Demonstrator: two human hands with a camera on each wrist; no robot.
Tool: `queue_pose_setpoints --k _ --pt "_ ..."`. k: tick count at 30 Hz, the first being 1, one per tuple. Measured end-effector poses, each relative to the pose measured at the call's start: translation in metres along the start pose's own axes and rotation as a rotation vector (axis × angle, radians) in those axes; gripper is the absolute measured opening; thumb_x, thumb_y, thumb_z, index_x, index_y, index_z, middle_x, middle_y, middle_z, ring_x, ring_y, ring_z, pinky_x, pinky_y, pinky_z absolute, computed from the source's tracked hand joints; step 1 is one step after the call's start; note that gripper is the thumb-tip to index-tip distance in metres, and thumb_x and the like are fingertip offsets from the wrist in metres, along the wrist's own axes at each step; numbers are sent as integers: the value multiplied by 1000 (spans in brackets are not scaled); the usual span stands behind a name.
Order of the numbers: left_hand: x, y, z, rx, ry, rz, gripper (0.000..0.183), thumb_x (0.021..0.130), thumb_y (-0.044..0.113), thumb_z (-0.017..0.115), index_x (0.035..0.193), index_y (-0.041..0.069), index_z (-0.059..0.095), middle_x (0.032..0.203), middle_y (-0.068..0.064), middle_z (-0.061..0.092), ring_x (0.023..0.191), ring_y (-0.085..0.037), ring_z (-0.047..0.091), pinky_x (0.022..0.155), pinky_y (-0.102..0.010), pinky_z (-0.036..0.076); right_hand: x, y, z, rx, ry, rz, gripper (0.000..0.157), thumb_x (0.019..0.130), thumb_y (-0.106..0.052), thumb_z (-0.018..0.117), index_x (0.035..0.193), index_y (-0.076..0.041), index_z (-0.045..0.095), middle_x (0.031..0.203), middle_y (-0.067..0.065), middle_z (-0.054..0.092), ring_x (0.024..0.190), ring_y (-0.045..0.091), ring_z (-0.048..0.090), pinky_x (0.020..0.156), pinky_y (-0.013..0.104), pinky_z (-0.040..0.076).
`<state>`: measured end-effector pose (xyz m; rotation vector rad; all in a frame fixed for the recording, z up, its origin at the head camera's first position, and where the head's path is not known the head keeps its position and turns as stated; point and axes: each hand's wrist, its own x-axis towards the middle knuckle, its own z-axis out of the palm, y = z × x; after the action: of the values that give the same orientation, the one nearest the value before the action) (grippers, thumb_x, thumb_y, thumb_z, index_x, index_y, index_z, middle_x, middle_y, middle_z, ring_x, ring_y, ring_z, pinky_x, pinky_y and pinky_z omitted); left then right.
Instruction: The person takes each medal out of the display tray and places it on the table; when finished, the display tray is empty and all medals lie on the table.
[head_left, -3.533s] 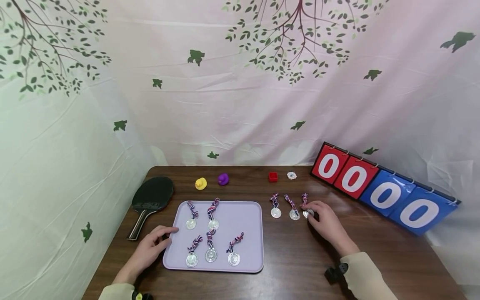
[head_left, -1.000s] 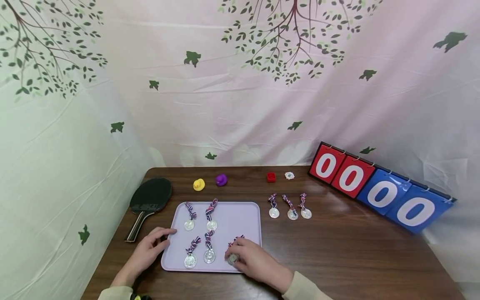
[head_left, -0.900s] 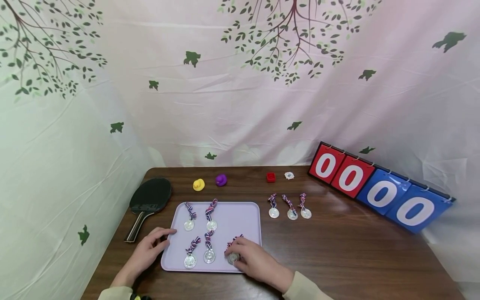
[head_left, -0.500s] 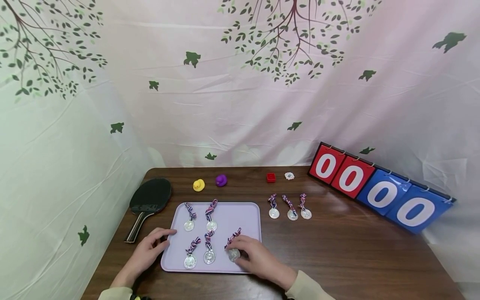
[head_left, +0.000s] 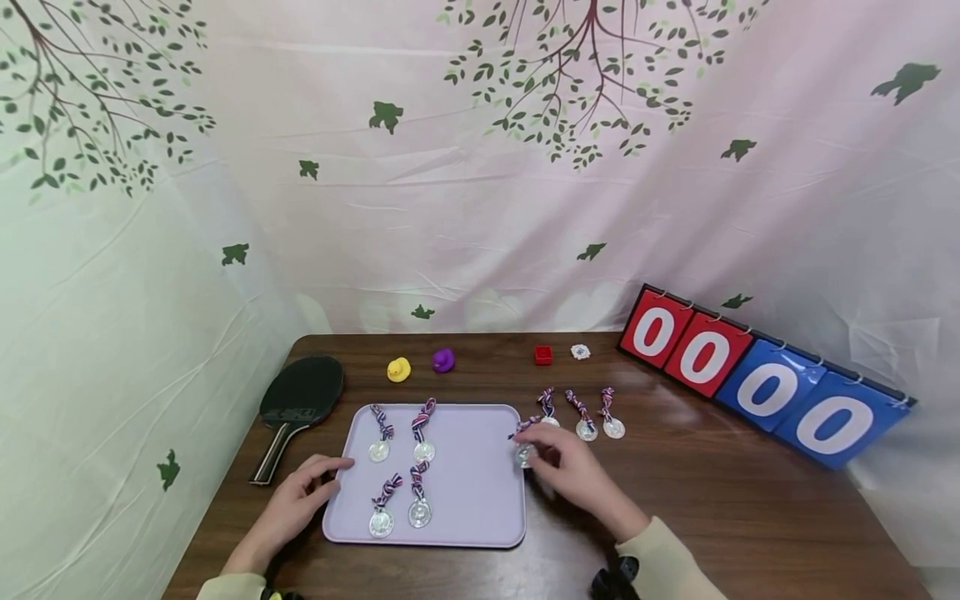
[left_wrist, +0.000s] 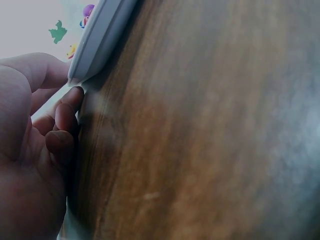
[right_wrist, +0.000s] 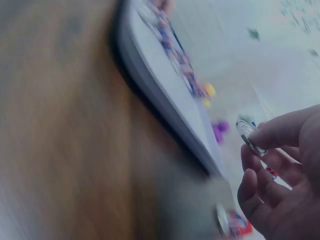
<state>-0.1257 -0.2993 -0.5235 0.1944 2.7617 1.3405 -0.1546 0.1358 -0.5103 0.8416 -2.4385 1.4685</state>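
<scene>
My right hand [head_left: 573, 467] pinches a silver medal [head_left: 524, 455] between thumb and fingers over the right edge of the lilac tray [head_left: 480, 508]. The medal's knotted red, white and blue ribbon sticks out beyond my fingertips. In the right wrist view that medal [right_wrist: 248, 137] stands on edge in the pinch. My left hand [head_left: 300, 496] grips the tray's left rim, its thumb and fingers at the edge in the left wrist view. Several like medals lie on the tray's left half, among them one medal [head_left: 420, 512] near the front. Three more, including this medal [head_left: 613, 427], lie right of the tray.
A black table tennis bat [head_left: 303, 396] lies left of the tray. Behind stand a yellow duck [head_left: 399, 369], a purple duck [head_left: 443, 360], a red box [head_left: 543, 356] and a small white piece [head_left: 581, 352]. A flip scoreboard [head_left: 757, 379] stands at the right.
My right hand has moved from the three medals to the tray's front right medal, taken hold of it and carried it back and right to the tray's edge. The left hand keeps its place.
</scene>
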Motion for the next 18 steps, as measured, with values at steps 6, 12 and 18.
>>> queue_pose_setpoints --k 6,12,18 --pt "0 1 0 -5 -2 -2 28 90 6 62 116 15 67 108 -6 61 83 -16 50 70 -25 40 -3 35 -47 -104 74 84 32 81 7 67 109 -8 68 108 8 66 95 24 61 75 37 50" --pt "-1 1 0 -12 0 30 28 90 5 62 117 13 67 107 -8 61 79 -17 50 68 -25 41 -14 76 -91 -196 124 234 32 83 -1 70 112 -14 68 111 2 64 90 18 60 72 31 51" --pt "-1 1 -1 -12 -4 23 28 90 5 62 117 14 67 107 -8 61 78 -18 50 68 -26 41 -28 98 -121 -307 121 366 31 85 -5 68 115 -15 67 112 7 63 94 23 59 77 41 51"
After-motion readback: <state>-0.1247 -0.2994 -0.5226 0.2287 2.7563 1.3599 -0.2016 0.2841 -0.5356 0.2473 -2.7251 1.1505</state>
